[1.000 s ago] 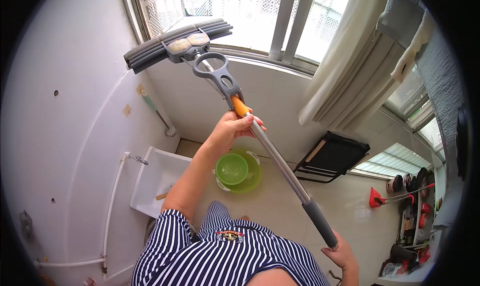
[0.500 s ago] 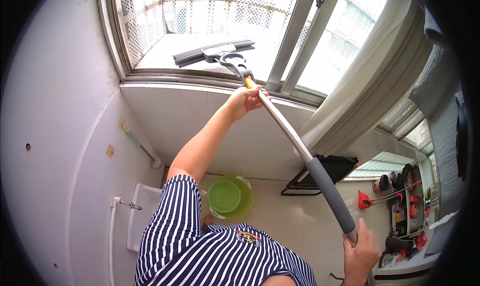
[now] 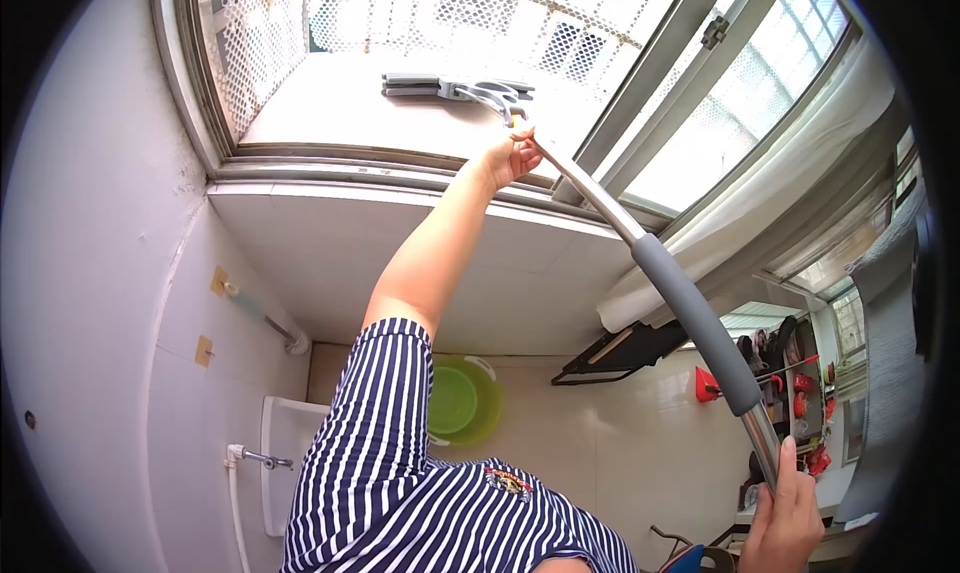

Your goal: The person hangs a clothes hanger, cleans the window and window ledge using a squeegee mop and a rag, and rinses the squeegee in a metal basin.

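Note:
A sponge mop (image 3: 695,321) with a steel pole and grey foam sleeve slants across the view. Its wide grey head (image 3: 420,85) is out through the window opening, over the bright ledge (image 3: 330,103); whether it touches the ledge I cannot tell. My left hand (image 3: 510,160) is closed round the pole just below the head, by an orange collar it mostly hides. Down at the lower right, my right hand (image 3: 787,518) holds the pole's bare metal end below the sleeve, with one finger stretched along it.
The window frame (image 3: 350,170) and sliding sash (image 3: 640,83) border the opening. A curtain (image 3: 780,163) hangs to the right. Green basin (image 3: 485,413), folded black chair (image 3: 620,355), wall tap (image 3: 265,460), white sink (image 3: 275,413) and red dustpan (image 3: 706,384) stand around below.
The mop head has slid farther out and now lies more level. My left hand has gone forward with it. My right hand has shifted right, and the whole view has turned slightly.

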Tool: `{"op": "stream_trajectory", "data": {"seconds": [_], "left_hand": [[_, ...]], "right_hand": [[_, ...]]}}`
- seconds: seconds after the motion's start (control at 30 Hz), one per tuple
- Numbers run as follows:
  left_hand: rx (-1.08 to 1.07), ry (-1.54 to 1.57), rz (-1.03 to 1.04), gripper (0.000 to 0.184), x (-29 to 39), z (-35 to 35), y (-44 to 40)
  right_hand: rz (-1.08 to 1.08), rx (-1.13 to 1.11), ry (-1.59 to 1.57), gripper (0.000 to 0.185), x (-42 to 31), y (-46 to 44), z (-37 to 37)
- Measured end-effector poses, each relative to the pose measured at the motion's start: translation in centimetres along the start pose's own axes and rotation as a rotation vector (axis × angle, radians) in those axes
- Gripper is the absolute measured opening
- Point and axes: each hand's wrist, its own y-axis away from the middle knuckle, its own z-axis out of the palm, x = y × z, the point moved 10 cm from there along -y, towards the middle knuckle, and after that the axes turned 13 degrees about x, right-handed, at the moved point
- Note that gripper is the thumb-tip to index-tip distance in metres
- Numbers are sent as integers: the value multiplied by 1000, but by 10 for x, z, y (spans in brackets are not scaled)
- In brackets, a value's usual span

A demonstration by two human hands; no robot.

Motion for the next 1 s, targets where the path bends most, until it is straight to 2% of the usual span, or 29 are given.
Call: {"op": "stream_trajectory", "data": {"seconds": [0.07,0.1,0.13,0.2,0.23,0.3,0.33,0.37,0.43,0.47,0.57,0.63,0.73,0.87,0.97,1.0], "left_hand": [[154,-102,191,30,26,-3,-8],[212,-182,261,38,35,-7,-12],[210,-174,256,38,35,-5,-11],[89,-27,151,49,33,18,1],[91,-24,148,49,36,26,14],[-66,197,29,51,29,55,39],[-49,306,19,41,30,50,30],[-46,306,14,41,33,45,20],[27,388,119,28,50,35,19],[128,332,158,20,49,29,19],[106,343,170,17,41,45,34],[106,390,181,17,33,62,60],[92,350,202,18,11,82,106],[21,269,175,27,-31,115,174],[-67,245,139,32,-67,140,225],[-24,262,132,34,-76,145,244]], "right_hand": [[-36,26,43,49,-23,-24,18],[-49,74,24,55,-31,-31,31],[-64,122,4,63,-39,-38,39],[-99,143,53,64,-58,-65,53],[-130,167,94,66,-69,-77,53],[-142,183,179,65,-94,-89,43],[-155,201,262,64,-105,-93,37],[-156,195,262,64,-111,-97,31],[-178,154,347,60,-118,-99,20],[-200,174,384,58,-122,-96,16],[-231,187,236,58,-97,-93,7],[-256,240,228,57,-70,-85,2],[-253,217,45,57,-31,-57,-12],[-213,185,-44,63,34,-1,-18],[-217,98,-59,58,74,51,-27],[-211,102,-62,60,83,69,-33]]}}
